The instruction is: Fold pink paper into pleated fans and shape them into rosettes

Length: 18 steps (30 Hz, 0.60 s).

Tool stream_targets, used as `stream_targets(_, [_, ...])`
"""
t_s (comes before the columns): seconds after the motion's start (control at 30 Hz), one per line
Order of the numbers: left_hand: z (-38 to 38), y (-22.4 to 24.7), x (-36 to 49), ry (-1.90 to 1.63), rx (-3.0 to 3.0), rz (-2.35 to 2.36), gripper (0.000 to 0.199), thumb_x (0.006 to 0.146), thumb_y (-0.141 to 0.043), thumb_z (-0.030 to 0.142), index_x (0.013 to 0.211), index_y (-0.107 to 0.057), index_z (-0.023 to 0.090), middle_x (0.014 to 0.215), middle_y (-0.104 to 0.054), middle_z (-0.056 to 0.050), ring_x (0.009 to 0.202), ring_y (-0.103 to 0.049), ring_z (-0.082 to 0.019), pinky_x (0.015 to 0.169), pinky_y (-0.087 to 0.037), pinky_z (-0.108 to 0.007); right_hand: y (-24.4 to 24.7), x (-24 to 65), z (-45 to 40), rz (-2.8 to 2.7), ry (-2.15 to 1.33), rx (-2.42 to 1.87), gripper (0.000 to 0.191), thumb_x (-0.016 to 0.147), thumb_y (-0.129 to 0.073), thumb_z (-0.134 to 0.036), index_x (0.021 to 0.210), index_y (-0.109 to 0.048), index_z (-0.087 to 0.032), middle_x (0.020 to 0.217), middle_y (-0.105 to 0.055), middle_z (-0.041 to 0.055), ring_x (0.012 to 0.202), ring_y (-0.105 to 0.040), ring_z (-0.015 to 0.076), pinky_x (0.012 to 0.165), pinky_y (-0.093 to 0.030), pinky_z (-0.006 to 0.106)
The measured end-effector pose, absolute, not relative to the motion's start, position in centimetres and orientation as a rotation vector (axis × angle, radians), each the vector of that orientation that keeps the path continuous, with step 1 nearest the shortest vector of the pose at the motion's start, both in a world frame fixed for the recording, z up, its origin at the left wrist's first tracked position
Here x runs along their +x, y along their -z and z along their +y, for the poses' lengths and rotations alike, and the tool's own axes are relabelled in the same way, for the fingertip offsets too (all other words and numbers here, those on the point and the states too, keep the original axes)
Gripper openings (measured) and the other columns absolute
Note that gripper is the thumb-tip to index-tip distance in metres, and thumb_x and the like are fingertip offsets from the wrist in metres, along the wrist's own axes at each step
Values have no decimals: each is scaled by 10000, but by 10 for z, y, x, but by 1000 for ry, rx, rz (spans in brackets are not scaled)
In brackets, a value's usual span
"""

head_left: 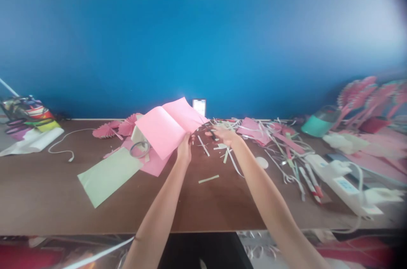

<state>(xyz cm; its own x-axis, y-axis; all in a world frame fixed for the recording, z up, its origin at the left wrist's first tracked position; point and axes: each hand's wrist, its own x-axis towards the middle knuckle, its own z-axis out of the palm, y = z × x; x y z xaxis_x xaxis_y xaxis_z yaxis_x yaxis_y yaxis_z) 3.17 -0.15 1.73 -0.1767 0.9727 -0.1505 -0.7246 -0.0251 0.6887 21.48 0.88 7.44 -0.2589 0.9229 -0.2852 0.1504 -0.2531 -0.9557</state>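
Observation:
A creased pink sheet [162, 127] is raised above the brown table, and my left hand [185, 147] is closed on its lower right edge. To the right, my right hand [222, 134] is closed on dark-handled scissors [212, 131], whose blades reach toward the sheet's right corner. Beneath and left of the held sheet lie a pale green sheet [110, 175], another pink piece [155, 167] and a roll of tape [139, 149]. Several thin paper strips [209, 179] lie around my right hand.
A lit phone [199, 107] stands against the blue panel. Pink folded fans [106, 130] lie at left. Paper scraps [254, 130], red-and-white pens [310, 182], a white power strip [343, 186] and a teal container [318, 122] are at right. The table's front edge [95, 231] is near.

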Motion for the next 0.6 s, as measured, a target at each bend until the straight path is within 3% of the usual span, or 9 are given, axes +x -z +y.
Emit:
stream_targets(0.27, [-3,-22,30,-1579,376,769,136,791,-674,139,926,-653,146,801,-677,-30,860,-671,-161,868,-539,-298,-84,216,4,-1443,-1599,-1350,397,705,-787,-286,1054,-607,-231,949,-701,47,834,-669,158,660,-553,242])
stream_targets(0.47, [0,-25,23,-1619,360,721,98,780,-685,138,870,-647,147,796,-661,-17,772,-656,-114,829,-522,-253,-74,215,13,-1140,-1582,-1289,232,783,-714,-288,965,-605,-194,896,-709,53,761,-670,148,651,-563,253])
stream_targets(0.6, [0,-18,26,-1562,474,803,153,741,-729,227,858,-676,144,806,-669,-24,730,-640,-109,774,-500,-255,-76,212,15,-916,-1598,-1121,162,837,-644,-282,936,-588,-166,826,-703,68,696,-671,152,630,-568,257])
